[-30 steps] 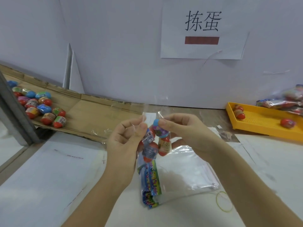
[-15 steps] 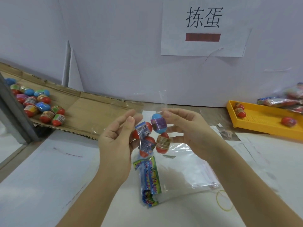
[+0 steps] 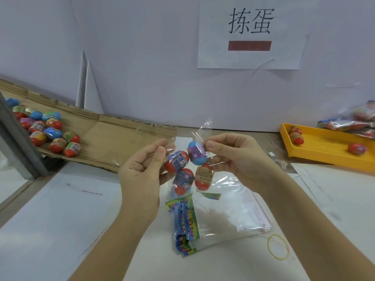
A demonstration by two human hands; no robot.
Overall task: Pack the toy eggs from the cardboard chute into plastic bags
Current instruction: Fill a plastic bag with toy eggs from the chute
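Observation:
A clear plastic bag [image 3: 204, 129] hangs between my hands above the table, holding several toy eggs: a blue one [image 3: 196, 154] on top and red ones [image 3: 183, 180] below. My left hand [image 3: 142, 169] pinches the bag's left edge and my right hand [image 3: 235, 157] pinches its right edge near the top. The cardboard chute [image 3: 113, 142] lies at the left, with several loose eggs [image 3: 50, 132] at its left end.
A stack of empty plastic bags [image 3: 229, 211] with colourful headers lies under my hands. A yellow rubber band [image 3: 278, 249] lies at the right front. A yellow tray [image 3: 324, 151] at the right holds loose eggs, with packed bags [image 3: 357, 122] behind it. A white wall stands behind.
My hands have moved a little apart and spread the bag's top. The eggs have settled lower in the bag, with the blue one showing clearly.

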